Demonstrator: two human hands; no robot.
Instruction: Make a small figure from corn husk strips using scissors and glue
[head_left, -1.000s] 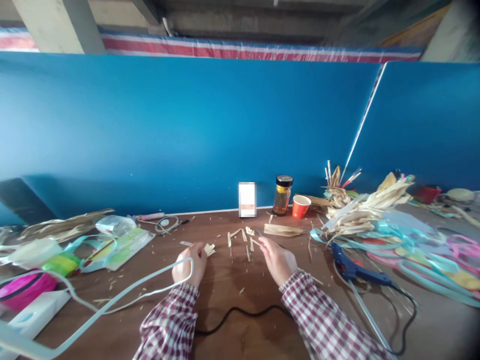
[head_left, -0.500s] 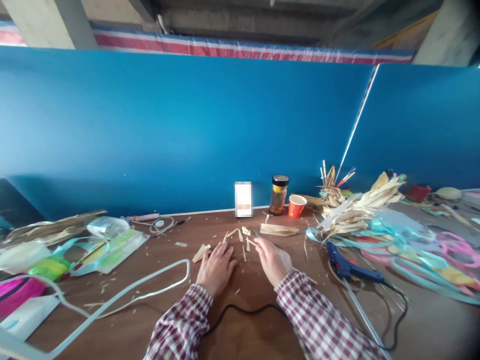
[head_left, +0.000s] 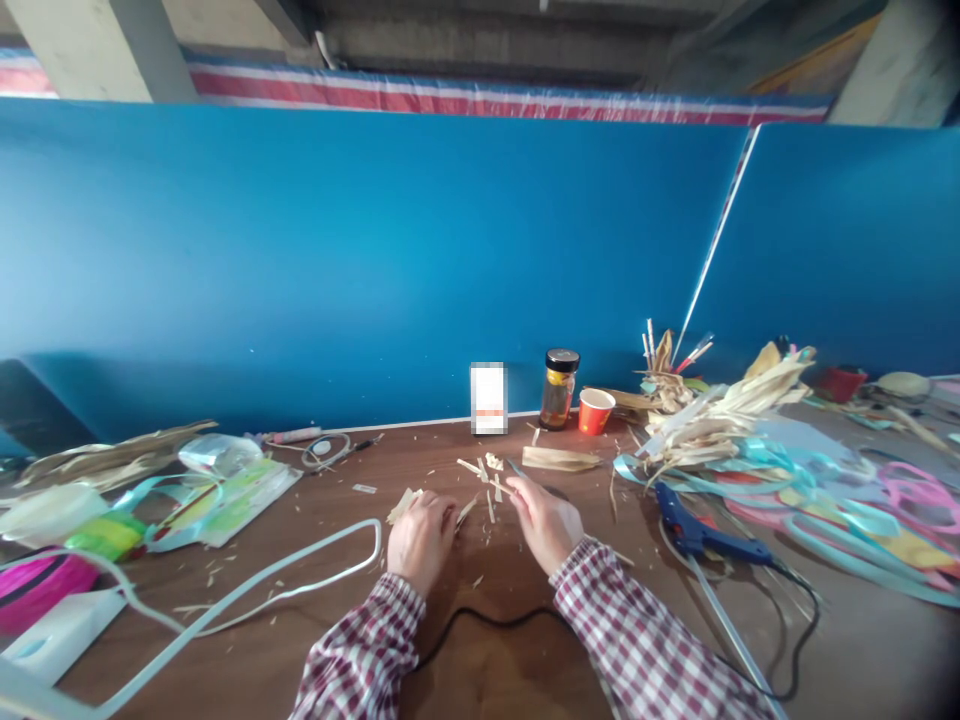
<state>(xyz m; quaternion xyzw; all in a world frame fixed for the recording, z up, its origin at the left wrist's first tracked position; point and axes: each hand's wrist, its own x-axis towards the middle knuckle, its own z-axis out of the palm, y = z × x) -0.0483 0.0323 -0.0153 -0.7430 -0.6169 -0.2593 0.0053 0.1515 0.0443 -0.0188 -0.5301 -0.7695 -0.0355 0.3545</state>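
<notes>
My left hand (head_left: 422,540) is curled above the brown table, its fingers closed at a short strip of dried husk (head_left: 466,512) that pokes out on its right side. Under and behind its knuckles lies a wider piece of pale husk (head_left: 403,504). My right hand (head_left: 549,522) pinches a thin pale sliver (head_left: 501,484) between thumb and forefinger, pointing left. A narrow bluish tip shows just behind those fingers; its kind is unclear. Between the hands are scattered several cut husk bits (head_left: 492,500), with a small crumpled piece (head_left: 494,461) beyond them.
A flat husk (head_left: 559,459) lies behind my right hand, near a lidded jar (head_left: 559,390) and a red paper cup (head_left: 596,412). A blue glue gun (head_left: 705,535) with a black cord is at right, beside ribbons and husks. A white bent tube frame (head_left: 262,582) stands at left.
My left hand has gone from lying flat with spread fingers to curled, drawing a husk strip back toward me. My right hand has barely moved.
</notes>
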